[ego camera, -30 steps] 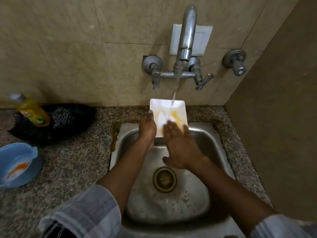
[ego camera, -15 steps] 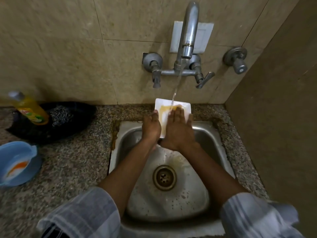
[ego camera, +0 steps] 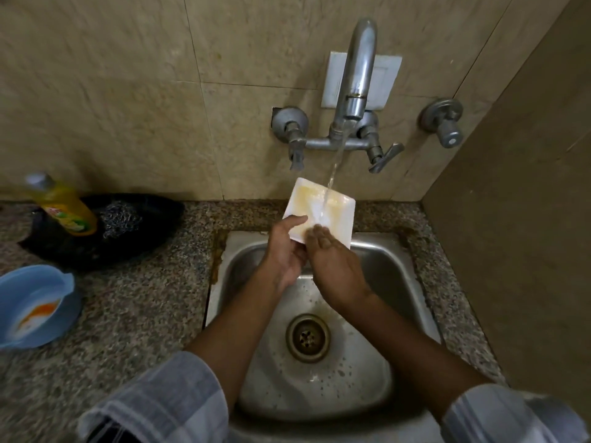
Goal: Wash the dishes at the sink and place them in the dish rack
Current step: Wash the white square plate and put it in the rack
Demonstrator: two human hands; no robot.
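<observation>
Left hand [ego camera: 283, 251] grips stained white plate [ego camera: 332, 215], right hand [ego camera: 332, 263] flat on it; blue bowl [ego camera: 35, 305] aside.

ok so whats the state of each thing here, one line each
tap: running, stream landing on the plate
white square plate: tilted over the sink, yellow residue on it, wet
left hand: grips the plate's lower left edge, thumb on top
right hand: fingers straight, pressing on the plate's face
sink: wet, drain open, specks on the basin
blue bowl: upright on the counter, orange smear inside
yellow soap bottle: leaning, cap on
</observation>
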